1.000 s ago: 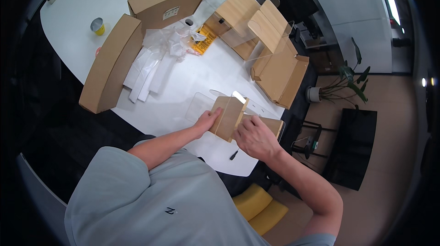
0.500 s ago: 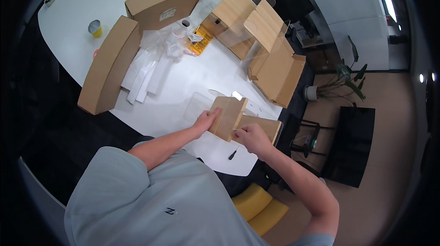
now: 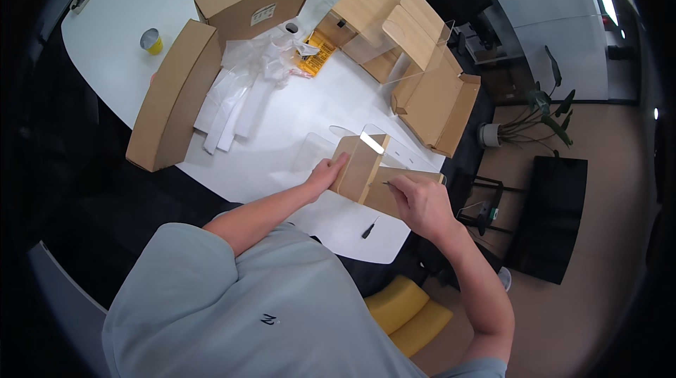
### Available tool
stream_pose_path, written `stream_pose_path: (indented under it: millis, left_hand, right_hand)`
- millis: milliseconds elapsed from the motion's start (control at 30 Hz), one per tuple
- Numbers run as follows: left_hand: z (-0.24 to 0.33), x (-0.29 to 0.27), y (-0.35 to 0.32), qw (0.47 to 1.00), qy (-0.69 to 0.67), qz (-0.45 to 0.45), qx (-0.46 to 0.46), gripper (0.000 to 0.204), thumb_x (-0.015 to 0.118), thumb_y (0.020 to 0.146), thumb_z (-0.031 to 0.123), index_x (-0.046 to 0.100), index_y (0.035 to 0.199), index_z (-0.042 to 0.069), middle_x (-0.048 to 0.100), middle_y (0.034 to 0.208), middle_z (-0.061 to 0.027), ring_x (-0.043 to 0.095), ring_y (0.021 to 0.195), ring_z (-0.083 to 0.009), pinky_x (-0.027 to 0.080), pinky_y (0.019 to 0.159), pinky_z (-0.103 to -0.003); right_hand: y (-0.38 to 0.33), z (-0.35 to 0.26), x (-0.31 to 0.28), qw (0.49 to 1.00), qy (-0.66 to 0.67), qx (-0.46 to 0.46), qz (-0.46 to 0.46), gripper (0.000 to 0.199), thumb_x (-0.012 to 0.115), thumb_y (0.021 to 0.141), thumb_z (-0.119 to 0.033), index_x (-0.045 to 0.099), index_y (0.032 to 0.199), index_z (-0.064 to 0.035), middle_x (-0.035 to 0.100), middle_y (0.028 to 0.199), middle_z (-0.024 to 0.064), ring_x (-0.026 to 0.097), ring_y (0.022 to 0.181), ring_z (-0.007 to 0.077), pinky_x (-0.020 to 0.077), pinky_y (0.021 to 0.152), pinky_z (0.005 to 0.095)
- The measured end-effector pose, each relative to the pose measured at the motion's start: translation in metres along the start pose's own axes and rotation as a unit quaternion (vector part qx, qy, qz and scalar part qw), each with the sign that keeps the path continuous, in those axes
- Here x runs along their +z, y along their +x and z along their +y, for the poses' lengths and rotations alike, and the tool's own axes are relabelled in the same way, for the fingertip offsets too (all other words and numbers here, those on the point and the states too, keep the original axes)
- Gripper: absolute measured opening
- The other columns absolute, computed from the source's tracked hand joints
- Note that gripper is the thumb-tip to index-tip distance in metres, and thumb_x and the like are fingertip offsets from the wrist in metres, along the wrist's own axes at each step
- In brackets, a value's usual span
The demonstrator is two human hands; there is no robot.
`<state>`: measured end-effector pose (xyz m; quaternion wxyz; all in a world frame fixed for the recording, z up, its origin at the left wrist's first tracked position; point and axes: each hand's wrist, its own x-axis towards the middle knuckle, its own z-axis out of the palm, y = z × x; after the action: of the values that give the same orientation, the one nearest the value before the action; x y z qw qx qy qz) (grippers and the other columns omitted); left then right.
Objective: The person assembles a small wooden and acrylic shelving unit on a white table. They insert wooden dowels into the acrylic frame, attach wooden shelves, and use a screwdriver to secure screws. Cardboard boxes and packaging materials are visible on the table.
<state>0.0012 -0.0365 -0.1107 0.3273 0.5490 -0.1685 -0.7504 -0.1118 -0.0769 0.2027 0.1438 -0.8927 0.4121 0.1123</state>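
Note:
My left hand (image 3: 329, 171) is closed on the left edge of a light wooden unit (image 3: 352, 175) fitted with clear panels, which stands on the white table (image 3: 296, 107). My right hand (image 3: 421, 203), above the unit's right-hand wooden part, pinches a small thin metal piece (image 3: 386, 183), too small to name surely. That piece is just right of the upright board's edge and seems apart from it. In front of the unit lies a small screwdriver (image 3: 367, 231) with a black handle, its thin shaft pointing away from me.
Two brown cardboard boxes (image 3: 172, 96) stand at the left beside crumpled plastic wrapping (image 3: 246, 86). A yellow bag (image 3: 315, 54), a larger wood-and-clear-panel unit (image 3: 366, 8) and an open carton (image 3: 436, 107) are farther back. A small yellow-and-silver cup (image 3: 151, 41) sits far left; yellow seating (image 3: 405, 311) is below the table.
My right hand has drawn back rightward from the upright board's edge, and the small metal piece now shows in its fingers. My left hand keeps its grip. The whole view has shifted slightly.

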Motion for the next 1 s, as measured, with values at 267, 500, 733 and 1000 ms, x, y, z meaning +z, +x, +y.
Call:
stream_pose_path:
  millis: [267, 500, 733, 1000]
  left_hand:
    - [0.007, -0.002, 0.004, 1.0, 0.011, 0.006, 0.01, 0.091, 0.054, 0.097, 0.081, 0.059, 0.127, -0.004, 0.067, 0.119, -0.0167, 0.064, 0.11, -0.0225, 0.051, 0.099, -0.036]
    - [0.012, -0.002, -0.005, 1.0, 0.014, 0.0, 0.015, 0.088, 0.053, 0.098, 0.08, 0.059, 0.125, -0.003, 0.068, 0.117, -0.0163, 0.065, 0.108, -0.0221, 0.052, 0.096, -0.036]
    - [0.008, -0.002, -0.001, 1.0, 0.015, 0.004, 0.02, 0.088, 0.053, 0.098, 0.081, 0.059, 0.124, -0.003, 0.068, 0.116, -0.0163, 0.065, 0.107, -0.0222, 0.052, 0.095, -0.035]
    - [0.005, 0.0, 0.0, 1.0, -0.002, 0.004, 0.014, 0.088, 0.053, 0.097, 0.081, 0.06, 0.123, -0.003, 0.068, 0.116, -0.0162, 0.064, 0.108, -0.0222, 0.052, 0.096, -0.035]
  right_hand:
    - [0.005, 0.001, 0.011, 0.999, -0.041, -0.006, 0.008, 0.017, 0.065, 0.095, -0.011, 0.057, 0.084, -0.002, 0.066, 0.075, 0.0147, 0.068, 0.07, 0.0371, 0.0546, 0.063, 0.0501]
    - [0.015, 0.012, 0.014, 0.98, -0.114, -0.161, 0.0, 0.007, 0.067, 0.086, -0.008, 0.061, 0.083, -0.0051, 0.061, 0.081, 0.0087, 0.064, 0.081, 0.027, 0.0528, 0.076, 0.0401]
    - [0.019, 0.011, 0.01, 0.967, -0.169, -0.184, -0.039, 0.003, 0.065, 0.087, -0.01, 0.063, 0.085, -0.0077, 0.061, 0.085, 0.0065, 0.062, 0.085, 0.0234, 0.0487, 0.079, 0.0368]
    - [0.029, 0.008, 0.009, 0.938, -0.227, -0.247, -0.087, 0.006, 0.064, 0.09, -0.011, 0.067, 0.093, -0.0071, 0.061, 0.082, 0.0084, 0.065, 0.086, 0.0241, 0.0521, 0.076, 0.0407]
